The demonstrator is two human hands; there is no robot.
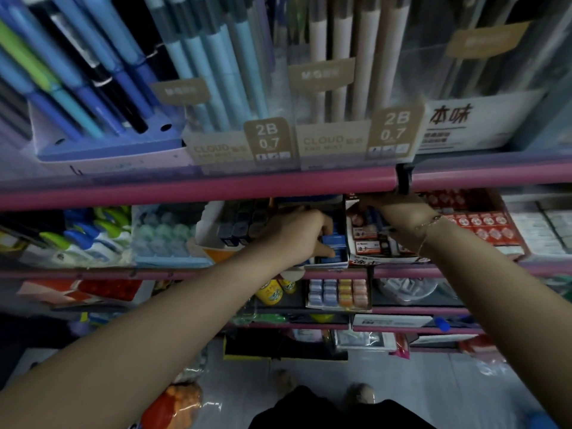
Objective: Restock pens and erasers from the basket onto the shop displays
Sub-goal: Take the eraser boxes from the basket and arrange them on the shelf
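Note:
Both my hands reach into the second shelf, under the pink rail (216, 190). My left hand (297, 236) curls round blue erasers (334, 243) inside a small display box (328, 264), thumb pressed on the front one. My right hand (393, 212) is partly hidden behind the rail; it rests on a box of white-and-red packaged erasers (371, 249), and I cannot make out its fingers. Above, pen holders with light blue pens (216, 72) and beige pens (343, 72) stand on the top shelf. No basket is in view.
Red-labelled eraser boxes (483, 224) sit to the right, dark erasers (241, 227) and pastel ones (161, 236) to the left. Lower shelves hold coloured erasers (340, 294) and yellow bottles (272, 292). My feet (359, 391) stand on the grey floor below.

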